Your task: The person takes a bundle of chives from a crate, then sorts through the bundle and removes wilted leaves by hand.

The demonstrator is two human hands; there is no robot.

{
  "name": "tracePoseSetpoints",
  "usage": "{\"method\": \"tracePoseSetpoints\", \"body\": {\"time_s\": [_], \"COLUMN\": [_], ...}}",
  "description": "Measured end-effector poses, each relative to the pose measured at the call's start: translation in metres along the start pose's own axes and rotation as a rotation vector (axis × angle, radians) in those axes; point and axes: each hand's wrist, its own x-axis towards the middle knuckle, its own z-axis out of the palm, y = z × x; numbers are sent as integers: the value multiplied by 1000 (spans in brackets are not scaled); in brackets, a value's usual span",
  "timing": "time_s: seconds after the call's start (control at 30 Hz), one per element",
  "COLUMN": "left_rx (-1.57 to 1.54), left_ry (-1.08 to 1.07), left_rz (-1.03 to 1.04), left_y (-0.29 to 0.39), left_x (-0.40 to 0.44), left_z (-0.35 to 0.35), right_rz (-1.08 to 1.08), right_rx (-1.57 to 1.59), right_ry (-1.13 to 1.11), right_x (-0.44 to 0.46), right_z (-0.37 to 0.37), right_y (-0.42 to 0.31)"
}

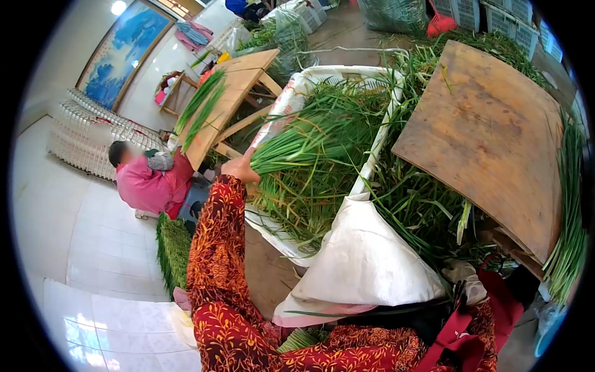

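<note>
My left hand (240, 168) is closed around the pale stem ends of a bunch of chives (288, 150), over the left side of a white plastic crate (379, 146). The bunch's green leaves fan out to the right, across the loose chives (297, 214) filling the crate. At the lower right, what looks like my right hand (466, 280) in a pale glove sits beside the patterned sleeve and red straps. Its fingers do not show clearly. Between my arms, a white sheet (372, 254) drapes over the crate's near corner.
A wooden board (483, 136) rests at the right above heaped leaves, with long chives (567, 217) along its edge. Another person in a pink top (149, 180) sits at the left by a slanted wooden table (232, 93) with chives on it. Several crates (511, 28) stand behind.
</note>
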Motion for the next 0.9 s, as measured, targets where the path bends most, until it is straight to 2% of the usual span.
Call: {"method": "tracePoseSetpoints", "body": {"time_s": [0.03, 0.13, 0.17, 0.23, 0.27, 0.37, 0.57, 0.7, 0.73, 0.9], "left_rx": [58, 148, 224, 180, 179, 225, 129, 77, 37, -251], "left_ry": [25, 353, 323, 456, 364, 435, 726, 901, 934, 958], "left_rz": [-13, 95, -2, 36, -62, -122, -218, -142, -55, 80], "left_y": [2, -25, -35, -45, -52, -74, -75, -57, -48, -2], "left_x": [-13, -38, -43, -67, -69, -89, -130, -146, -151, -159], "left_z": [-20, -49, -60, -84, -92, -103, -144, -183, -195, -243], "right_rz": [0, -7, -8, -11, -11, -9, -15, -15, -17, -34], "right_rx": [3, 14, 17, 30, 34, 54, 81, 96, 100, 114], "right_ry": [9, 33, 42, 63, 70, 94, 135, 161, 166, 200], "right_x": [0, -7, -9, -10, -11, -13, -15, -16, -17, -18], "right_z": [1, -3, -4, -6, -7, -9, -9, -10, -10, -9], "right_y": [-1, 3, 5, 9, 10, 14, 22, 26, 26, 31]}}
